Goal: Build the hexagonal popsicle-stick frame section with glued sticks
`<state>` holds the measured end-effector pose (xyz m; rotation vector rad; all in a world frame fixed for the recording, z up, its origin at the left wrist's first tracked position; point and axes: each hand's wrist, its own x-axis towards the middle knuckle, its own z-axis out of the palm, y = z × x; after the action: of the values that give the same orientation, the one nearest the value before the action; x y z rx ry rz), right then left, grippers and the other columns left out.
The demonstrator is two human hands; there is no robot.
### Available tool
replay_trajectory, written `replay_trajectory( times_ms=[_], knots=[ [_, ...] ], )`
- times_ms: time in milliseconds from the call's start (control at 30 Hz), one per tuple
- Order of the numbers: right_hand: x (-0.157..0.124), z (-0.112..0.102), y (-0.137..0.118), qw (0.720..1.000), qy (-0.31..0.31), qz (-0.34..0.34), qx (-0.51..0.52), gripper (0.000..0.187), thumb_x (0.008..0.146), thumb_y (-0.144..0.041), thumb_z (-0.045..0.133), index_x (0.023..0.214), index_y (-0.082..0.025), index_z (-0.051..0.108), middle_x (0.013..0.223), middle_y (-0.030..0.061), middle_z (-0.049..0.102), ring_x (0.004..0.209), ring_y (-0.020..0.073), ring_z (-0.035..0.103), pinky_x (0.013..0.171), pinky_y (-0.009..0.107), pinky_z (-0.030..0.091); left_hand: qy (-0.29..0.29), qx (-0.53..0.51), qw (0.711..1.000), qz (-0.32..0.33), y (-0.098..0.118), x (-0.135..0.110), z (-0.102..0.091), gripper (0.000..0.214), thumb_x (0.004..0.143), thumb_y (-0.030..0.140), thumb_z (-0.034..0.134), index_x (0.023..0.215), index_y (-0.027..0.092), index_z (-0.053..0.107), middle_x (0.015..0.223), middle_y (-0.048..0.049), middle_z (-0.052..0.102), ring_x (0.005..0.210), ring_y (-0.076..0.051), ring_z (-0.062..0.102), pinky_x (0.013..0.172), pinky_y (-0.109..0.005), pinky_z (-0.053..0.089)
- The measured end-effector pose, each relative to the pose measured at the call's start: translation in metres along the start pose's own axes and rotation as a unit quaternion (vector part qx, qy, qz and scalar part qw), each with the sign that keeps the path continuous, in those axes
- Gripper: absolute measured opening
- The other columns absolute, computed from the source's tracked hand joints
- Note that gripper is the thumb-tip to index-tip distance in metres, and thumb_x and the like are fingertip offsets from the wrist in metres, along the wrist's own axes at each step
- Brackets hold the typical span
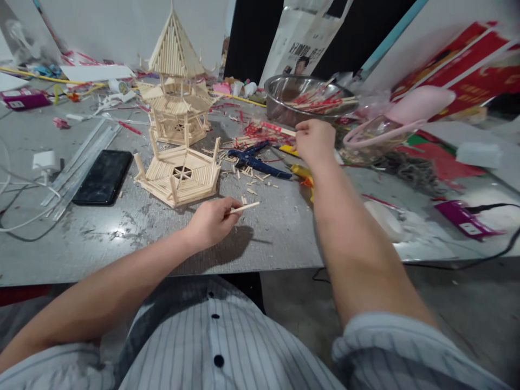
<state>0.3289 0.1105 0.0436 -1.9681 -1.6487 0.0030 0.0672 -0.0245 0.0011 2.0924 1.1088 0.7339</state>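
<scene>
My left hand point(211, 221) rests on the grey table point(134, 238), fingers pinched on a short wooden stick point(246, 207) that points right. Just beyond it lies a low hexagonal stick platform point(179, 174) with short posts. Behind that stands a tall stick pagoda tower point(176, 81) with a pointed roof. My right hand point(313, 142) reaches forward to the pile of sticks point(264, 131) near a steel bowl point(300, 97); its fingers are curled closed, and I cannot make out what they hold. Blue-handled pliers point(255, 160) lie to its left.
A black phone point(103, 176) lies at left beside clear strips, a white charger point(45, 161) and cables. Yellow-handled tool point(301, 172) sits under my right wrist. Pink-rimmed container point(377, 132), a purple box point(463, 218) and red packaging crowd the right side. Stick offcuts litter the centre.
</scene>
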Motion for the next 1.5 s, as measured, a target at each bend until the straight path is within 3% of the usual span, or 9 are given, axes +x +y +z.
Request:
replay_trajectory(
  times_ms=[67, 167, 333, 467, 567, 767, 1100, 1333, 1500],
  knots=[
    [-0.021, -0.005, -0.008, 0.954, 0.054, 0.107, 0.274, 0.037, 0.086, -0.008, 0.040, 0.119, -0.005, 0.055, 0.105, 0.0205, 0.067, 0.063, 0.0117, 0.061, 0.066, 0.029, 0.049, 0.003, -0.010, 1.000, 0.019, -0.001, -0.001, 0.001, 0.022, 0.088, 0.028, 0.046, 0.082, 0.016, 0.064, 0.055, 0.0032, 0.045, 0.051, -0.009, 0.037, 0.050, -0.023, 0.028],
    [-0.046, -0.007, -0.018, 0.812, 0.023, 0.157, 0.562, 0.025, 0.086, -0.006, 0.043, 0.104, -0.016, 0.057, 0.092, 0.0051, 0.068, 0.054, 0.0039, 0.052, 0.066, 0.021, 0.049, 0.023, -0.036, 0.997, 0.060, -0.004, -0.001, 0.003, 0.030, 0.091, 0.032, 0.044, 0.085, 0.014, 0.068, 0.057, 0.0015, 0.051, 0.052, -0.009, 0.039, 0.049, -0.023, 0.031],
    [-0.076, 0.006, -0.037, 0.722, -0.164, 0.087, 0.667, 0.010, 0.079, -0.014, 0.062, 0.083, -0.022, 0.062, 0.074, -0.0058, 0.066, 0.053, 0.0030, 0.055, 0.060, 0.018, 0.051, 0.154, -0.067, 0.973, 0.159, -0.012, 0.001, 0.002, 0.034, 0.093, 0.035, 0.046, 0.108, 0.014, 0.068, 0.067, -0.0013, 0.061, 0.058, -0.010, 0.051, 0.056, -0.022, 0.041],
    [-0.100, 0.019, -0.058, 0.671, -0.328, 0.052, 0.663, 0.019, 0.067, -0.022, 0.077, 0.081, -0.019, 0.064, 0.072, -0.0036, 0.069, 0.054, 0.0064, 0.061, 0.055, 0.020, 0.054, 0.289, -0.098, 0.942, 0.142, -0.016, 0.005, -0.001, 0.044, 0.096, 0.048, 0.036, 0.121, 0.020, 0.060, 0.065, 0.0015, 0.054, 0.056, -0.010, 0.048, 0.057, -0.024, 0.042],
    [-0.114, 0.024, -0.069, 0.662, -0.418, 0.023, 0.621, 0.028, 0.063, -0.030, 0.081, 0.082, -0.018, 0.065, 0.073, -0.0016, 0.070, 0.055, 0.0090, 0.064, 0.054, 0.021, 0.055, 0.315, -0.102, 0.936, 0.116, -0.014, 0.006, -0.005, 0.044, 0.096, 0.051, 0.035, 0.107, 0.021, 0.064, 0.060, 0.0026, 0.050, 0.052, -0.009, 0.043, 0.053, -0.023, 0.038],
    [-0.120, 0.023, -0.072, 0.681, -0.532, -0.063, 0.499, 0.035, 0.063, -0.043, 0.081, 0.079, -0.015, 0.067, 0.074, 0.0006, 0.069, 0.059, 0.0095, 0.065, 0.055, 0.021, 0.053, 0.228, -0.147, 0.958, 0.093, -0.006, 0.001, -0.016, 0.039, 0.093, 0.048, 0.043, 0.076, 0.017, 0.059, 0.050, 0.0045, 0.045, 0.050, -0.008, 0.045, 0.050, -0.021, 0.036],
    [-0.113, 0.015, -0.067, 0.749, -0.231, -0.027, 0.621, 0.044, 0.075, -0.063, 0.062, 0.078, -0.019, 0.061, 0.053, -0.0066, 0.045, 0.040, 0.0041, 0.036, 0.036, 0.020, 0.028, -0.166, -0.117, 0.976, -0.075, 0.010, 0.006, -0.019, 0.036, 0.088, 0.038, 0.046, 0.061, 0.015, 0.054, 0.046, 0.0048, 0.040, 0.042, -0.006, 0.032, 0.044, -0.021, 0.024],
    [-0.089, 0.025, -0.056, 0.740, -0.081, 0.045, 0.666, 0.051, 0.076, -0.069, 0.055, 0.063, -0.021, 0.048, 0.043, -0.0095, 0.035, 0.032, 0.0033, 0.028, 0.034, 0.020, 0.019, -0.081, -0.124, 0.981, -0.124, 0.004, 0.008, -0.015, 0.039, 0.090, 0.043, 0.043, 0.063, 0.016, 0.053, 0.048, 0.0041, 0.039, 0.044, -0.007, 0.036, 0.046, -0.022, 0.026],
    [-0.091, 0.030, -0.058, 0.739, -0.105, 0.061, 0.662, 0.050, 0.072, -0.067, 0.061, 0.064, -0.020, 0.047, 0.044, -0.0105, 0.034, 0.032, 0.0023, 0.028, 0.034, 0.020, 0.019, -0.040, -0.110, 0.983, -0.143, 0.002, 0.006, -0.007, 0.041, 0.091, 0.042, 0.039, 0.058, 0.019, 0.043, 0.047, 0.0041, 0.038, 0.043, -0.007, 0.031, 0.046, -0.023, 0.025]
  ],
)
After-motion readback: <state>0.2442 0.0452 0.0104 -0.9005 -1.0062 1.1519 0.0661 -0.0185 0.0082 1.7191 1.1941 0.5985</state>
